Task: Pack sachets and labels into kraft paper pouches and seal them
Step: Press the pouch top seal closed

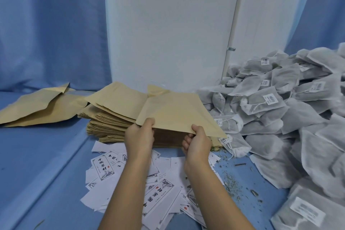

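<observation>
L hand (139, 136) & R hand (197, 144) both pinch 1 kraft pouch (177, 112) over pouch stack (112, 119); sachets (280, 108) bench right, labels (164, 188) near edge, prob. dozens each.

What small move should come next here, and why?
Probably spread open the mouth of the kraft pouch: the left hand and right hand both pinch its near edge, it looks flat and empty, and the sachets and labels lie unpicked nearby.

White wall (168, 24), blue curtains (46, 24) — blue tabletop (37, 155)
</observation>
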{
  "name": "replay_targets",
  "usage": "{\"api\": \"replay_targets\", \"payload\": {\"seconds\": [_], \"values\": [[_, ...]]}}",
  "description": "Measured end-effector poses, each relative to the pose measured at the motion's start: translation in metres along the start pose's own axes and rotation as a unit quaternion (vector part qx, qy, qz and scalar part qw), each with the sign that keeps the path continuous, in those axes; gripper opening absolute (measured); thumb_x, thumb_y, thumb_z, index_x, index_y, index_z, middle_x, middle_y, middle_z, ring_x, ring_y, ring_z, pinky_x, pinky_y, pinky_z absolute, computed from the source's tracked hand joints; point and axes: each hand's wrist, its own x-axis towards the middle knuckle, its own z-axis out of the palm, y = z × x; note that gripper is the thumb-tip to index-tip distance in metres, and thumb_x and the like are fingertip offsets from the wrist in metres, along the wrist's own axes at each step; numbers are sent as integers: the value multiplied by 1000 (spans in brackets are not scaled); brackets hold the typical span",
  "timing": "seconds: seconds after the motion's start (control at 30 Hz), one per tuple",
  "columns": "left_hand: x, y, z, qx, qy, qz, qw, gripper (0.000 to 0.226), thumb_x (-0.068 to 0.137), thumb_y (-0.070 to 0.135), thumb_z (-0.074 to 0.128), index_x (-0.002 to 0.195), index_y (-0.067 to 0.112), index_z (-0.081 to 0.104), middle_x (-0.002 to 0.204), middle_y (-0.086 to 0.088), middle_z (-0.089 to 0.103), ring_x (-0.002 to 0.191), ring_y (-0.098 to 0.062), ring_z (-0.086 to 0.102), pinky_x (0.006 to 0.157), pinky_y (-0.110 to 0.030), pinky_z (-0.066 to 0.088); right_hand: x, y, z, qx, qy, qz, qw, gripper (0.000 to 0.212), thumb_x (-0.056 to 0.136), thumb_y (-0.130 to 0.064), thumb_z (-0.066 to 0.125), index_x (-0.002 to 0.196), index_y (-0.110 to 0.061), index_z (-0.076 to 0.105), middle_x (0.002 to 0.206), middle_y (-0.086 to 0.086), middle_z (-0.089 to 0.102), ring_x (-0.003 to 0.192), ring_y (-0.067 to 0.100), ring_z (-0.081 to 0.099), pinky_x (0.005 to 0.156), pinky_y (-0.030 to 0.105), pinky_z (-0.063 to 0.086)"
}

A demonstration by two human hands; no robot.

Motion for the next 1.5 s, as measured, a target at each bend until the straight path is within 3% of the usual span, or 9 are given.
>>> {"api": "replay_targets", "payload": {"seconds": [0.33, 0.5, 0.57, 0.67, 0.87, 1.0, 1.17, 1.37, 1.5], "values": [[6, 4, -9, -130, 96, -16, 987, 14, 92, 23, 48, 86, 11, 53, 87, -11, 56, 55, -14, 47, 35, -11, 36, -8, 1, 5, -12, -25, -15, 1000, 26, 91, -9, 51, 67, -14, 40, 38, -9, 35, 31, 5, 31, 33, 14, 28], [3, 3, -2, -123, 70, -3, 990, 15, 92, 26, 54, 78, 19, 55, 74, -2, 60, 45, -7, 59, 37, -16, 44, -8, 4, 7, -4, -73, 20, 997, 27, 92, -10, 50, 67, -14, 42, 43, -7, 37, 33, 6, 32, 34, 16, 26], [-1, 2, 2, -164, 23, -54, 985, 4, 90, 15, 58, 92, 12, 60, 90, -8, 64, 71, -17, 67, 44, -22, 53, -9, 8, 8, -30, -116, 37, 992, 27, 93, -11, 49, 67, -14, 44, 43, -6, 38, 34, 6, 34, 35, 16, 27], [-2, 3, 3, -202, -18, -92, 975, 28, 89, -2, 55, 117, -4, 55, 107, -20, 63, 95, -32, 63, 55, -32, 59, -9, 11, 8, -94, -147, 61, 983, 28, 94, -20, 48, 67, -12, 47, 44, -4, 42, 34, 7, 37, 35, 17, 29], [12, 12, -17, -223, 20, -82, 971, 24, 86, -9, 53, 103, 8, 57, 90, -6, 64, 78, -16, 61, 51, -31, 52, -5, -1, -3, -13, -35, 41, 998, 7, 94, -13, 54, 91, -7, 55, 78, 15, 63, 41, 20, 62, 38, 21, 47], [14, 7, -19, -212, 25, -56, 975, 36, 88, -10, 50, 119, 8, 50, 112, -13, 61, 100, -27, 60, 59, -29, 51, -14, 15, 8, -69, -109, 59, 990, 11, 97, -6, 51, 97, 3, 57, 70, 14, 67, 49, 23, 66, 41, 21, 50], [21, 9, -28, -185, 49, -22, 981, 52, 87, -18, 39, 123, 19, 47, 101, -1, 60, 84, -15, 57, 62, -28, 49, -27, 25, 23, -124, -164, 40, 978, 15, 99, -1, 44, 100, 4, 59, 83, 17, 66, 50, 21, 67, 45, 22, 52], [46, 52, -60, -244, 65, 55, 966, 47, 85, -20, 40, 100, 23, 54, 94, 3, 63, 84, -14, 61, 68, -31, 53, -41, 29, 90, -149, -223, 10, 963, 18, 99, -1, 39, 107, 6, 55, 83, 15, 62, 46, 20, 65, 44, 21, 52], [79, 99, -81, -273, 73, 83, 956, 33, 94, -8, 41, 119, 11, 48, 110, -6, 61, 95, -21, 61, 71, -32, 54, -44, 37, 163, -83, -269, 76, 957, 15, 99, -3, 44, 110, 3, 53, 89, 20, 60, 59, 25, 66, 50, 24, 57]]}}
